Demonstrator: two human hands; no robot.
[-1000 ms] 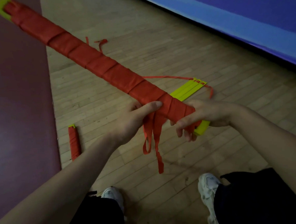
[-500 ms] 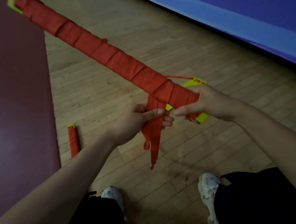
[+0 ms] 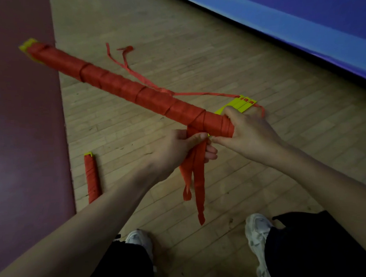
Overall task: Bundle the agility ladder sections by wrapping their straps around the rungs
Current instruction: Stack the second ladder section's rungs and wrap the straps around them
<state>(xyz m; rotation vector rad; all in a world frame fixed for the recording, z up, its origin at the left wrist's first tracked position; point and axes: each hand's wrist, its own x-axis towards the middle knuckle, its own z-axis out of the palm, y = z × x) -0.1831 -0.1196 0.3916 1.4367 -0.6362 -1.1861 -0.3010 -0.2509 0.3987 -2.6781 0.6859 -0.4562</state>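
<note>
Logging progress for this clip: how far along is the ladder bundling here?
Done: one wrapped bundle lies on the floor. In hand: the long bundle is wrapped nearly end to end; the right grip holds its near end while the left grip pinches the loose strap ends. Left: securing those ends, then the yellow rungs on the floor, their strap loose.

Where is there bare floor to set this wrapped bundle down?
Bare wood lies between the yellow rungs and the blue pad, and between the small bundle and the shoes. Crowded: loose straps trail under the held bundle toward the rungs.
</note>
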